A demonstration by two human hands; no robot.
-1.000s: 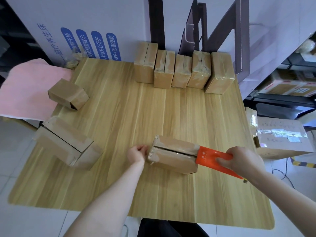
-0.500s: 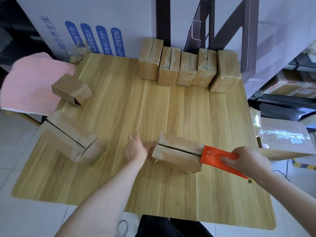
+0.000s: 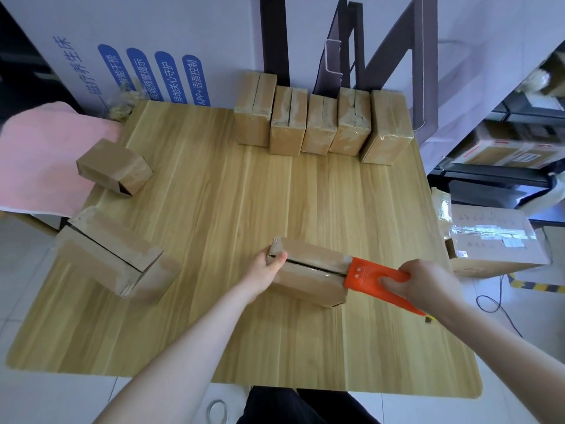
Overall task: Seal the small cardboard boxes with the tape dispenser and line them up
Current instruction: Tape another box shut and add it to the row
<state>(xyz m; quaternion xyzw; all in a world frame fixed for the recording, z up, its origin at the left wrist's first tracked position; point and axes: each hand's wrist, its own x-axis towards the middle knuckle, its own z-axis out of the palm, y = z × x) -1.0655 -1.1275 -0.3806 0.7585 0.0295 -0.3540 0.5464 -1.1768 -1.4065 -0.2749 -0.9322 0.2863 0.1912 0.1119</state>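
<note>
Left hand (image 3: 265, 271) grips the left end of the box (image 3: 308, 281), near-middle of the table (image 3: 214, 332); right hand (image 3: 429, 284) is clamped on the orange dispenser (image 3: 365, 275) touching its right end. Five boxes (image 3: 318, 127) lined up far side.

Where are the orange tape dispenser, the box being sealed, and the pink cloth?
orange tape dispenser (image 3: 367, 273): head view, on its flat orange body.
box being sealed (image 3: 305, 281): head view, just below its open seam.
pink cloth (image 3: 39, 157): head view, on its middle.
</note>
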